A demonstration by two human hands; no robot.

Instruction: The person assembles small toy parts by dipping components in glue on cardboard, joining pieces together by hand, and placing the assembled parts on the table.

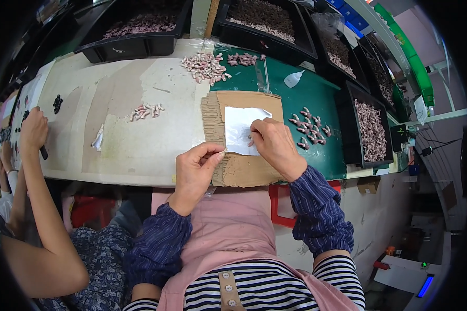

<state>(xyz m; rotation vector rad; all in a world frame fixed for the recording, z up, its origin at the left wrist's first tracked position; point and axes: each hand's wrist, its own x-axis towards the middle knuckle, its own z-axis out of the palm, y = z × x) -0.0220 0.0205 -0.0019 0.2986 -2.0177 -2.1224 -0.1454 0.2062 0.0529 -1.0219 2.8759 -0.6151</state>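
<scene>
My left hand point(194, 173) is pinched closed over the cardboard's left edge, with a tiny pale bit at its fingertips too small to name. Over a white sheet of paper point(238, 124), my right hand point(277, 147) has thumb and fingers drawn together. Whatever they hold is mostly hidden by the fingers. The sheet lies on a piece of brown cardboard point(251, 171) with a torn, ridged left side. To the right of it, small pink-and-white moulded pieces point(310, 127) are spread on the green mat point(329, 155).
Behind the cardboard lie a heap of pink-white pieces point(205, 67) and a white squeeze bottle point(294, 79). More pieces point(147, 111) sit on the left. Black bins point(135, 49) full of parts line the back and right. A co-worker's hand point(33, 129) is at far left.
</scene>
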